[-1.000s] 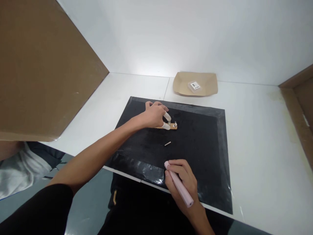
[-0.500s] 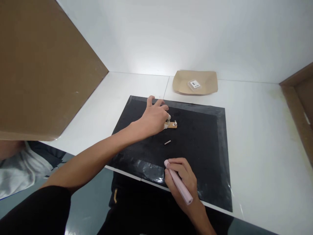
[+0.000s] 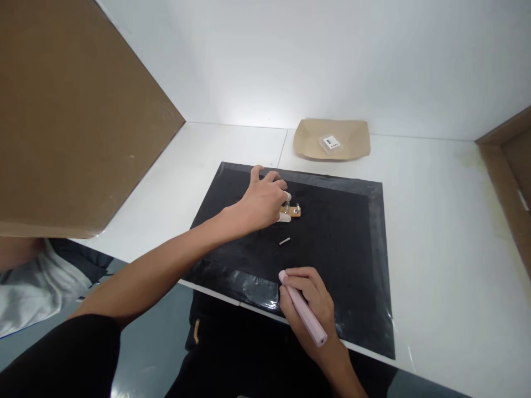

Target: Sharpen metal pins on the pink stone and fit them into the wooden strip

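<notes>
My left hand (image 3: 263, 200) reaches over the black mat (image 3: 332, 260) and pinches a small tan piece with metal fittings (image 3: 291, 210) between thumb and forefinger, both capped with white finger cots. The other fingers are lifted and spread. A short metal pin (image 3: 284, 241) lies loose on the mat just below that piece. Near the mat's front edge my right hand (image 3: 309, 301) is closed around a pale pink pen-shaped tool (image 3: 302, 309), its tip pointing up and left, resting on the mat.
A brown paper tray (image 3: 332, 142) holding a small labelled clear packet (image 3: 330, 143) sits at the back of the white table (image 3: 435, 221). A large cardboard panel (image 3: 74, 110) stands on the left, another brown edge at the right. White walls behind.
My left hand shifted slightly and lifted its outer fingers while keeping its pinch on the tan piece. My right hand with the pink tool moved up a little.
</notes>
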The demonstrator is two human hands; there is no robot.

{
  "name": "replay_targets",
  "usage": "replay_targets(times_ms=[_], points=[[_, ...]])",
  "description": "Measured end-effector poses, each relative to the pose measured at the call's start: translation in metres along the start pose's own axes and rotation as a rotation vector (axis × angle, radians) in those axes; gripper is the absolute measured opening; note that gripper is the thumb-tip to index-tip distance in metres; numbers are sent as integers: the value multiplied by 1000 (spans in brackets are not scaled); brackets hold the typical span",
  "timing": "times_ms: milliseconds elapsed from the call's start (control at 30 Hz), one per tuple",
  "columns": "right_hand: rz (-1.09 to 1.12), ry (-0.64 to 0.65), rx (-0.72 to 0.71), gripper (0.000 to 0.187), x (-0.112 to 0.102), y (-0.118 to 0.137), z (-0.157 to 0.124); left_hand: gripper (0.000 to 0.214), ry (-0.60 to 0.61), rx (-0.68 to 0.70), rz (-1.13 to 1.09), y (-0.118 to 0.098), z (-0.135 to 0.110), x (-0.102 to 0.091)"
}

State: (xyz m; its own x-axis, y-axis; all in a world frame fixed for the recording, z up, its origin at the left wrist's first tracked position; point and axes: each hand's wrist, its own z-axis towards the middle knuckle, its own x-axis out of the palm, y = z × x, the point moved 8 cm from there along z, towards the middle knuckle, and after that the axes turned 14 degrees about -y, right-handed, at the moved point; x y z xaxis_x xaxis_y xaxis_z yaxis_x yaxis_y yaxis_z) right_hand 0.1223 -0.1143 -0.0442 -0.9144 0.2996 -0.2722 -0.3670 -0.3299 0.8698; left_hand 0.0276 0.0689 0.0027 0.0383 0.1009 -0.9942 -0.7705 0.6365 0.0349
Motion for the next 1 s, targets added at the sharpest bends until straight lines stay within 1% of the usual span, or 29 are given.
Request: replay_targets(times_ms=[233,433,633,767,800,833,900,933,1000], points=[[4,-14,-14,21,-2,3,2,29,-22,3,-22,-1,2,-3],[4,2,-7,22,0,0,0,30,3,-9,-17,-1,1,-2],[10,-6,-22,21,-1,2,1,36,0,-9,-21,1,1,-1],[9,-1,-8,21,0,2,0,31,15,-11,-39,2,0,0],[14,-1,-3,21,0,2,0,33,11,-7,-42,2,-1,-2],[18,0,0,21,0,1,0,40,8,-8,-48,3,-2,-4],[21,5,8,21,0,1,0,60,-5,-40,-74,12,-5,-11],[21,9,12,21,0,1,-1,69,-17,-74,-93,19,-8,-16],[19,9,16,20,0,1,-1,79,-62,-177,-142,38,-18,-27]])
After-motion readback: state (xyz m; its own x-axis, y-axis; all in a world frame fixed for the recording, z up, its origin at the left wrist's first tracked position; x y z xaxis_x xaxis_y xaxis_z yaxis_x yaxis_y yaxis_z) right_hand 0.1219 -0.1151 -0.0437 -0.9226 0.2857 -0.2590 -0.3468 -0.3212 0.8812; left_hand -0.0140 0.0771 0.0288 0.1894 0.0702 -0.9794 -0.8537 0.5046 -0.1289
